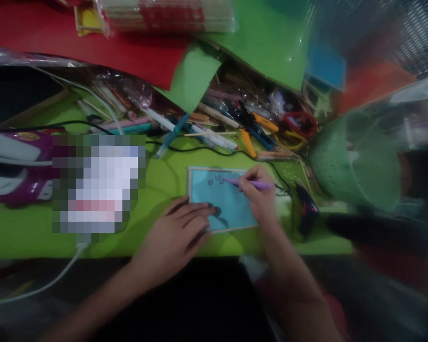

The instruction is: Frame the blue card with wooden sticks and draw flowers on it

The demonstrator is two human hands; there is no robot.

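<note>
A light blue card (231,202) lies on the green tabletop (28,232) in front of me. My left hand (178,235) rests flat on its lower left corner, fingers stretched out and together, pressing it down. My right hand (258,194) pinches a purple pen (249,183) whose tip touches the card's upper part, beside a few small dark marks (216,179).
A heap of pens, sticks, pliers and scissors (249,128) lies behind the card. Red paper (128,50) and green paper (264,42) sheets sit at the back. A green basket (356,161) stands to the right, a glue gun (306,209) beside the card, a purple device (17,166) far left.
</note>
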